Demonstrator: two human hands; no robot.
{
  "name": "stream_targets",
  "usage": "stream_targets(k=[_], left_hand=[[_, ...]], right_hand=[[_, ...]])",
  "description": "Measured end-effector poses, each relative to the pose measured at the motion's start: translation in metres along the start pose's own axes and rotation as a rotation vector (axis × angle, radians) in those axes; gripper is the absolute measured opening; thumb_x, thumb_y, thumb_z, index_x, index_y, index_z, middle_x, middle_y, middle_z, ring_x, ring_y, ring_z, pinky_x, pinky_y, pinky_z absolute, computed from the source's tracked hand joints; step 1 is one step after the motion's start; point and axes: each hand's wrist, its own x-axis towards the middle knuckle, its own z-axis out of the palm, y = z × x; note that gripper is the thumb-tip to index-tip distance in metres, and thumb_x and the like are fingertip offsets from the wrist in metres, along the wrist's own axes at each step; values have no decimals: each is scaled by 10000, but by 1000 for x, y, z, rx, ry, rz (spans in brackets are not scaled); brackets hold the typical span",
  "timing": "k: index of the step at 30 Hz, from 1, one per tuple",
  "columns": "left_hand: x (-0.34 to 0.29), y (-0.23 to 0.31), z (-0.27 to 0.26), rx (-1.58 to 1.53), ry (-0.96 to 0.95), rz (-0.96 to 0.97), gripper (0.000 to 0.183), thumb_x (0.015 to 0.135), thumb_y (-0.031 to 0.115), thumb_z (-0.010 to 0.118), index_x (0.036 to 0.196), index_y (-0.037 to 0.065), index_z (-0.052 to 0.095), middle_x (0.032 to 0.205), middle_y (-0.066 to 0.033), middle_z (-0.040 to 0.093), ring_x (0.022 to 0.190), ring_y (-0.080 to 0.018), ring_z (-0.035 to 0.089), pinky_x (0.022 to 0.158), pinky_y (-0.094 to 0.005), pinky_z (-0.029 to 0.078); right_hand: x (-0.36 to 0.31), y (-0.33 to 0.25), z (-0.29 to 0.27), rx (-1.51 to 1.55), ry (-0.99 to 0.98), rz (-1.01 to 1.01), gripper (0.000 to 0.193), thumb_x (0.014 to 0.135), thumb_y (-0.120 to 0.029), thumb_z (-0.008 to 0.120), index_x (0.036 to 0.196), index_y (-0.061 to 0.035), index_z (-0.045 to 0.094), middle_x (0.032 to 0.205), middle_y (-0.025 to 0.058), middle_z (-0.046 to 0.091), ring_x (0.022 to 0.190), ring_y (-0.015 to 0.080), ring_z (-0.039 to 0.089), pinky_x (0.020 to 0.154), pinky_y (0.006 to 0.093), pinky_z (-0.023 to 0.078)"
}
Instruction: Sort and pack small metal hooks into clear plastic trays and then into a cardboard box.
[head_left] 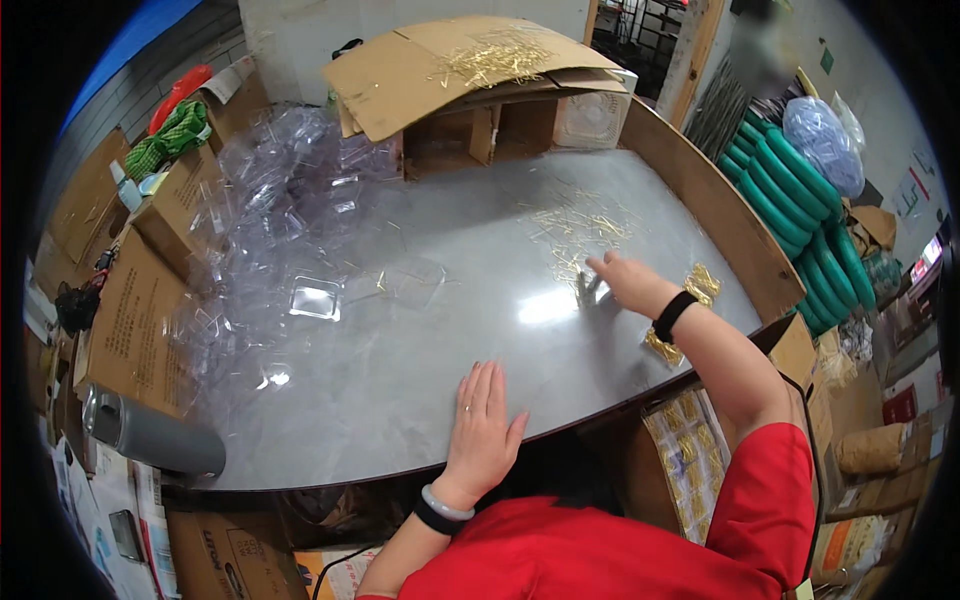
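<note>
My left hand (481,425) lies flat near the front edge of the grey tabletop (420,360), fingers stretched out, holding nothing. To the right, my right hand (630,284) reaches over the table with its fingers pressed together, pointing down beside loose thin gold-coloured metal pieces (580,225). What its fingertips hold, if anything, is too small to make out. Just right of that hand lies a heap of gold pieces (702,285); another gold bundle (663,349) sits nearer me, below the wrist. A clear plastic tray (316,299) rests left of centre.
Many clear plastic shells (270,200) pile up on the left. Cardboard (400,80) bearing more gold pieces covers cubbies at the back, beside a white fan (588,120). A wooden rim (720,210) bounds the right side. A grey bottle (150,432) lies front left.
</note>
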Motion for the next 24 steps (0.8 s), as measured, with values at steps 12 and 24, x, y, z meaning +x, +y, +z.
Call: stream_targets(k=[12, 24], left_hand=[[-18, -29, -38, 271, -165, -155, 845, 890, 422, 698, 1425, -148, 377, 1476, -318, 393, 1407, -481, 338, 1185, -585, 229], [-10, -26, -41, 235, -178, -198, 983, 787, 442, 780, 1472, -123, 358, 1497, -287, 410, 1425, -421, 369, 1200, -584, 228]], right_hand=[[105, -17, -12, 46, 19, -67, 280, 931, -171, 579, 1135, 16, 623, 1100, 227, 663, 1024, 410, 650, 906, 467, 536], [158, 224, 90, 196, -96, 586, 855, 996, -670, 331, 1603, -85, 188, 1643, 239, 195, 1498, 443, 217, 1212, 514, 224]])
